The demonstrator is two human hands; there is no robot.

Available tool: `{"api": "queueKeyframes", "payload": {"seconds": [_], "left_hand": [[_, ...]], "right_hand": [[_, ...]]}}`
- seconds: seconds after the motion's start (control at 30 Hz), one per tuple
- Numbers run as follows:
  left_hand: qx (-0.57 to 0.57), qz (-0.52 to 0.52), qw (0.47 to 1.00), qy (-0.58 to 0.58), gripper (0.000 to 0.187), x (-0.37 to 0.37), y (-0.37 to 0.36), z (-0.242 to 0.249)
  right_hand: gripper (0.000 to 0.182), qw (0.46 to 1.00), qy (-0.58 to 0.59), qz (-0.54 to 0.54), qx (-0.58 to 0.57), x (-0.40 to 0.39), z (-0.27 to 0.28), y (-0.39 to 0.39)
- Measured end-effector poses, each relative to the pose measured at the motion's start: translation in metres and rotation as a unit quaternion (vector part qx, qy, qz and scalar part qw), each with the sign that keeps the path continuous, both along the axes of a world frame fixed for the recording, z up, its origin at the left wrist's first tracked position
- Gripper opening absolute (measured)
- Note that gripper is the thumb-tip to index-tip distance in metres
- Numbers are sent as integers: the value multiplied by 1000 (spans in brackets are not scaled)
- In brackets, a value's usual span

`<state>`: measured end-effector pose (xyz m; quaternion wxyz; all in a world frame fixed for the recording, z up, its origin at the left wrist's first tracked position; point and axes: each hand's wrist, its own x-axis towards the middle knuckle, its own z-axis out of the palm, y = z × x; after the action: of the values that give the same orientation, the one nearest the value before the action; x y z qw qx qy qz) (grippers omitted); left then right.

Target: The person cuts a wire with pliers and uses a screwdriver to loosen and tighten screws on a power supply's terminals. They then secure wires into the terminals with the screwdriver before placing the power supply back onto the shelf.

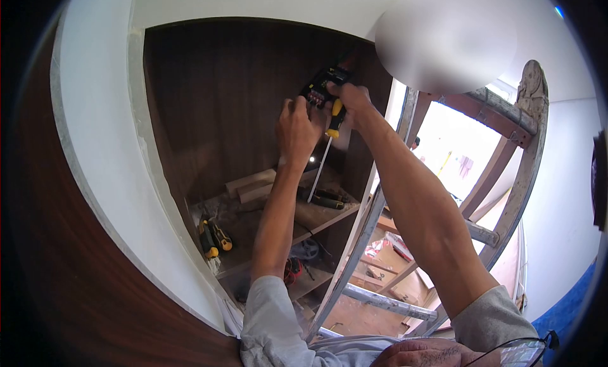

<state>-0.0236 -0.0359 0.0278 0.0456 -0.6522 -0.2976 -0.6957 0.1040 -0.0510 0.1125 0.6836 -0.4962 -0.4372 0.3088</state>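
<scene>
Leftmost, a white wall edge frames a dark wood-lined recess with shelves inside. On the upper shelf lie a yellow-and-black tool at the left, two pale wood blocks further back, and a dark-handled tool toward the right. A red-and-black object sits on the shelf below; what it is cannot be told.

Left hand: raised into the recess, fingers curled, fingertips at the lower left edge of a small black box with coloured terminals, which sits high against the recess's back wall. Whether the fingers grip the box or only press on it cannot be told. A small bright spot shows just below the wrist.

Right hand: just beside the left hand, closed round the yellow-and-black handle of a screwdriver. Its shaft hangs down and slightly leftward, tip well above the shelf. The same hand's fingers also touch the right side of the black box.

Both forearms are bare; grey sleeves are pushed up at the elbows.

Right of the arms, an aluminium ladder and a paint-spattered wooden frame stand before a bright opening. A blue surface shows at far right.
</scene>
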Motion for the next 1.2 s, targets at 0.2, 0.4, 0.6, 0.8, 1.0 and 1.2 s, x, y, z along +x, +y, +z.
{"api": "queueKeyframes", "payload": {"seconds": [0.2, 0.4, 0.6, 0.8, 1.0, 1.2], "left_hand": [[-2, 17, 1000, 10, 19, 3, 6, -1], [11, 18, 999, 32, 19, 6, 9, -5], [28, 54, 996, 66, 25, 9, 16, -4], [71, 9, 997, 15, 19, 14, 25, -13], [133, -114, 984, -31, 5, -5, 43, -8], [-121, -433, 875, -180, 28, -15, 47, -3]], "right_hand": [[28, 1000, 6, -12, 2, -3, -1, -1], [27, 999, -14, -33, 2, -6, -1, -5], [25, 999, -15, -32, 4, -7, 0, -5], [24, 999, -20, -40, 1, -1, -4, 6], [25, 1000, 7, -9, 10, -1, -5, 4], [23, 1000, 21, -6, 12, -6, -2, -4]]}}
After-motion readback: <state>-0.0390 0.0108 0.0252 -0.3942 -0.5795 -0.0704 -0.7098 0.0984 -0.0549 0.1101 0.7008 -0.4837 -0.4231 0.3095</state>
